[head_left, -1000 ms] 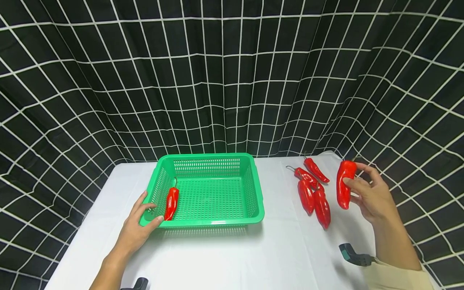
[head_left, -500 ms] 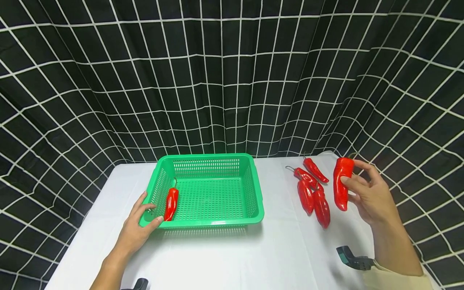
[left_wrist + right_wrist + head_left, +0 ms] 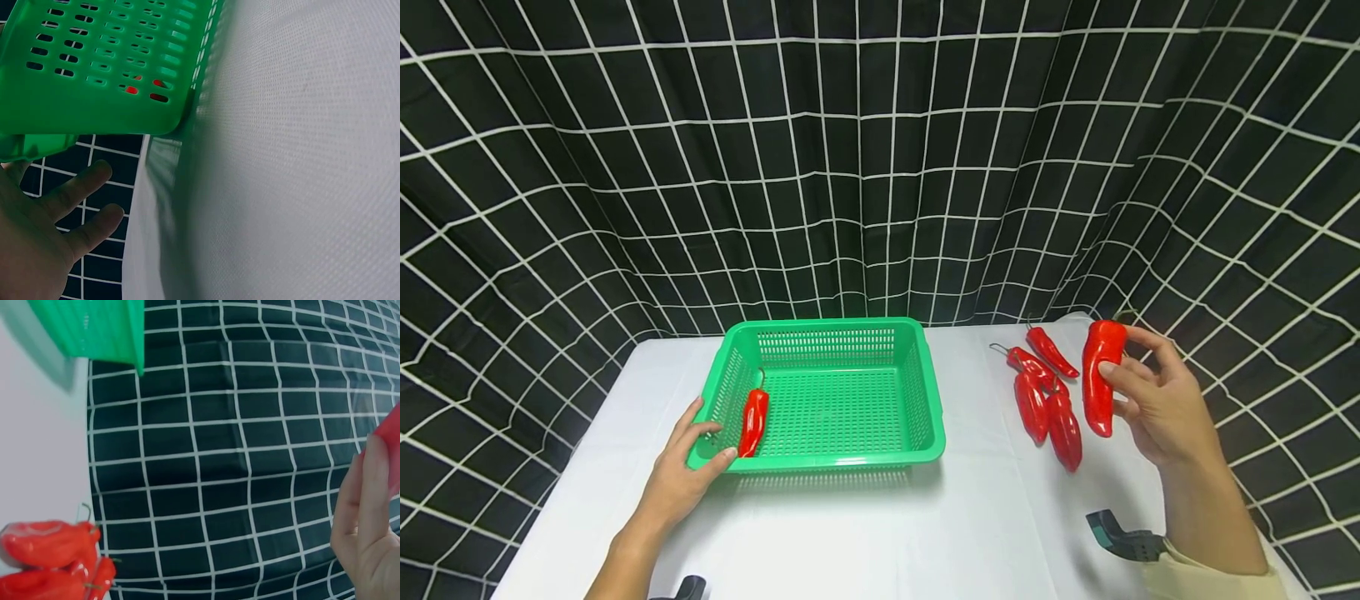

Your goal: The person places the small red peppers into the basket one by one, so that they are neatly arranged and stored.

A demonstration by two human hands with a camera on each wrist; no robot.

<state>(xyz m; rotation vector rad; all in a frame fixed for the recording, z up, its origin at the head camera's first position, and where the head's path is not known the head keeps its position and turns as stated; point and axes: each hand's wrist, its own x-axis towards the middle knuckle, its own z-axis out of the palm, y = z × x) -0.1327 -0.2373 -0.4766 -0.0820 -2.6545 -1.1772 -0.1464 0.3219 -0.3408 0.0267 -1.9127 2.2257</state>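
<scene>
The right hand (image 3: 1168,408) holds a long red pepper (image 3: 1099,379) above the table, thumb on its near side and its stem pointing up. Only part of that pepper (image 3: 392,450) enters the right wrist view. The left hand (image 3: 681,475) rests at the near left corner of a green slotted plastic basket (image 3: 835,460), thumb on the rim and fingers spread over its left edge. In the left wrist view, two fingers (image 3: 94,231) stick out straight, touching nothing. A second red pepper (image 3: 754,423) lies inside the basket along its left wall.
Several red peppers (image 3: 1032,408) lie in a loose group on the white-clothed table (image 3: 880,533), right of the basket. Black cloth with a white grid (image 3: 865,167) rises behind and at both sides. Dark wrist-worn devices (image 3: 1123,540) show near each forearm.
The right hand has shifted slightly left with its pepper, which now hangs closer to the group on the table. The left hand and the basket stay in place.
</scene>
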